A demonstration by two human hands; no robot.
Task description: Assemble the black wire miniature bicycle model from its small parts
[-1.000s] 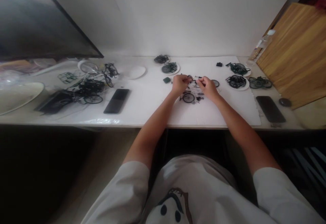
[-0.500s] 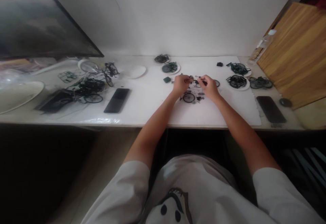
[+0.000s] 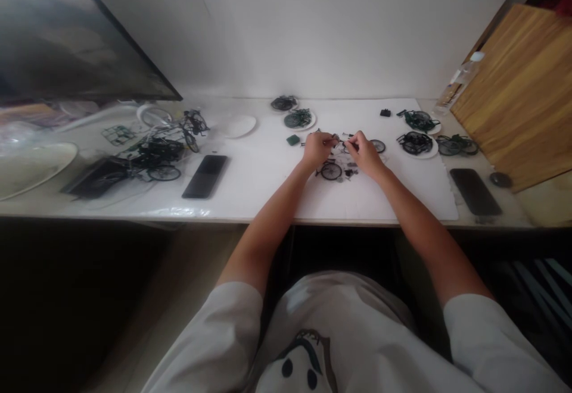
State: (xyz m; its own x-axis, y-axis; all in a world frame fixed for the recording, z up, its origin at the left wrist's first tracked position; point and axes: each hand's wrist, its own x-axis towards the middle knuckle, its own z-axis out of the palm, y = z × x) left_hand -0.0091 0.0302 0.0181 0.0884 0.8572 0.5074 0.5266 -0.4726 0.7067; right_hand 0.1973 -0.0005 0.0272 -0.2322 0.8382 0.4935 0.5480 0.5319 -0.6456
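Over the white sheet [image 3: 263, 184], my left hand [image 3: 319, 147] pinches a small dark part [image 3: 334, 137], too small to name. Close beside it on the right, my right hand [image 3: 363, 152] has thumb and finger pressed together at a small thing I cannot make out. Just below the hands lies a miniature bicycle piece with a black wheel [image 3: 331, 171]. Small dark and grey bits [image 3: 351, 172] are scattered to its right. Another little wheel [image 3: 378, 145] shows past my right hand. A small green block [image 3: 293, 140] sits left of my left hand.
Plates of dark bicycle parts stand at back centre [image 3: 298, 118] and right [image 3: 417, 144]. Phones lie left [image 3: 205, 176] and right [image 3: 476, 192]. Model bicycles [image 3: 156, 155] crowd the left beside a screen [image 3: 80, 41]. A bottle [image 3: 460, 83] leans by a wooden board [image 3: 518, 95].
My right hand has shifted slightly, its fingers a little left, and more of the small wheel behind it shows. My left hand looks the same.
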